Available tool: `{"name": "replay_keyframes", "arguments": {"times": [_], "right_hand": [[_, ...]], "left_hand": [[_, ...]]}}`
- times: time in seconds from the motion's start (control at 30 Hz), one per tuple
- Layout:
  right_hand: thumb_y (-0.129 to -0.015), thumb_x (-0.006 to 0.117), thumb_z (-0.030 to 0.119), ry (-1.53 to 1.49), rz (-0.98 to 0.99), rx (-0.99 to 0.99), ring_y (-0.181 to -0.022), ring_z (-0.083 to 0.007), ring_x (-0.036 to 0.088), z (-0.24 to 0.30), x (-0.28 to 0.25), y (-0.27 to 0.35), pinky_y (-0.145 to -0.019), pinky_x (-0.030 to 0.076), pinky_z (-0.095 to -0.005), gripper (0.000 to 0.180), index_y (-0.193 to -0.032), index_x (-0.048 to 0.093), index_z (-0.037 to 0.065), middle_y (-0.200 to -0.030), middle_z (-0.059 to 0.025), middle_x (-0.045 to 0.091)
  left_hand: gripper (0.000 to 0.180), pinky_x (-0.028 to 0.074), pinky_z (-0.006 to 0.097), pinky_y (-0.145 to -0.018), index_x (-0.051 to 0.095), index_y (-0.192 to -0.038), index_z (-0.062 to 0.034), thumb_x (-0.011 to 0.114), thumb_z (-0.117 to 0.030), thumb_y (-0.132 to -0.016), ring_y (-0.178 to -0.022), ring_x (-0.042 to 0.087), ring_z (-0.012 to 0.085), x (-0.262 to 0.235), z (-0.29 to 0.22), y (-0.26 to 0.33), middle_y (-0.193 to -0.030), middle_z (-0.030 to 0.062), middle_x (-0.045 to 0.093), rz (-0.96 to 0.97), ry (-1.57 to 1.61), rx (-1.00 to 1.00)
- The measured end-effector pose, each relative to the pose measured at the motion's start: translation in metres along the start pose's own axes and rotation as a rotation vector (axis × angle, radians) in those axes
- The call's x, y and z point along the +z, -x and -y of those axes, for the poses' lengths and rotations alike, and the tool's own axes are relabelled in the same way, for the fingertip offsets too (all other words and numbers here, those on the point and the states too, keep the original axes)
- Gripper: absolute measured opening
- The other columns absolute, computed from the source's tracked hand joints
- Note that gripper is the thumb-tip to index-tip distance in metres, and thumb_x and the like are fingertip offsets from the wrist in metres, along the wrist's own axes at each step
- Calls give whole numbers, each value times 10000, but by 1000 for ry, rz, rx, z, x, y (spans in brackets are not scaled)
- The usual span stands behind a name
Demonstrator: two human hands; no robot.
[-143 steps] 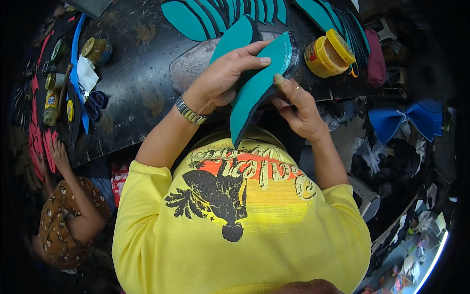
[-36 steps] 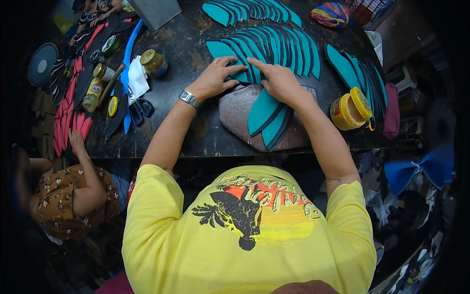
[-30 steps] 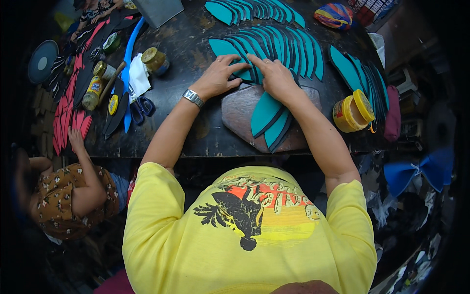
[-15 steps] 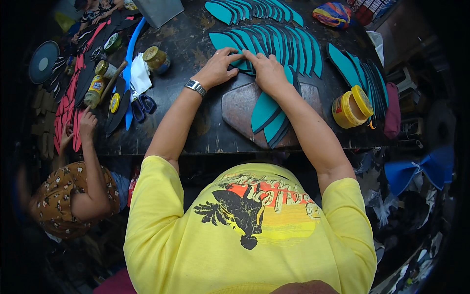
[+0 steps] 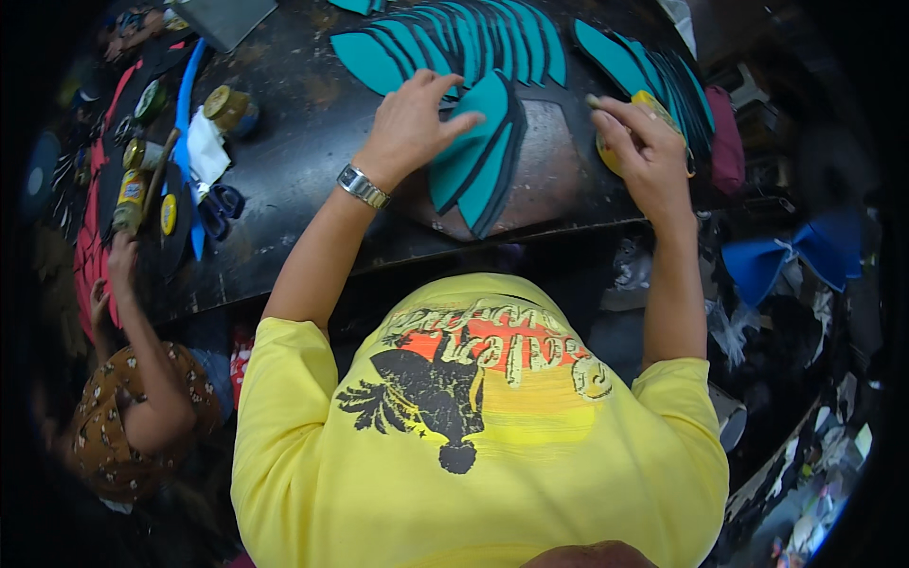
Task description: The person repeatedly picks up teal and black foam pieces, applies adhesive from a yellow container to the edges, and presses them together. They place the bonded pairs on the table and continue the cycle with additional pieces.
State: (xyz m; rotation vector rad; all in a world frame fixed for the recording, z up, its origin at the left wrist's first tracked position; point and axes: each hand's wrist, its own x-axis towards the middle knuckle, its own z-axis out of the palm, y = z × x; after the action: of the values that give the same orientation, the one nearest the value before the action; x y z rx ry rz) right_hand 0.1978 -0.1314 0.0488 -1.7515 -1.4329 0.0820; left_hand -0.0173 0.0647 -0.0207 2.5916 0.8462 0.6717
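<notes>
My left hand (image 5: 414,128) hovers with its fingers apart beside two overlapping teal leaf-shaped pieces (image 5: 488,104) with black edges. These lie on a worn brown board (image 5: 549,142), and the thumb reaches over the upper one. Beyond the hand, a fanned row of similar teal pieces (image 5: 454,43) overlaps across the dark table. My right hand (image 5: 644,151) is at the yellow tub (image 5: 608,156), largely covering it. Its fingers are pinched together, and a small dull tip sticks out of them; what it belongs to is hidden.
Another fan of teal pieces (image 5: 653,71) lies at the right, by a maroon roll (image 5: 725,137). Leftward are a glue jar (image 5: 227,109), white paper (image 5: 206,147), dark-handled scissors (image 5: 222,204) and a blue strip (image 5: 185,114). Another person's hand (image 5: 121,260) works among red pieces at far left.
My hands have parted. The right has swung from the teal row to the yellow tub, while the left has drawn away from the row with its fingers spread. The view has shifted too.
</notes>
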Motion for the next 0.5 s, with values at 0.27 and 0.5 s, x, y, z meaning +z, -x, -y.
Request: {"name": "replay_keyframes", "arguments": {"times": [0.27, 0.5], "right_hand": [[-906, 636, 469, 663, 212, 410, -841, -342, 688, -30, -44, 42, -778, 525, -429, 522, -1268, 640, 92, -882, -190, 705], [-910, 621, 490, 598, 158, 373, -806, -366, 688, -35, -29, 32, -735, 511, -444, 539, -1297, 621, 115, -809, -186, 697]], "left_hand": [[763, 488, 433, -959, 587, -1283, -9, 793, -528, -764, -1192, 572, 317, 23, -20, -18, -1235, 197, 618, 140, -87, -94], [553, 547, 313, -832, 583, -1208, 0, 846, -226, -777, -959, 669, 194, 0, -29, -18, -1068, 120, 676, 71, 611, -93]]}}
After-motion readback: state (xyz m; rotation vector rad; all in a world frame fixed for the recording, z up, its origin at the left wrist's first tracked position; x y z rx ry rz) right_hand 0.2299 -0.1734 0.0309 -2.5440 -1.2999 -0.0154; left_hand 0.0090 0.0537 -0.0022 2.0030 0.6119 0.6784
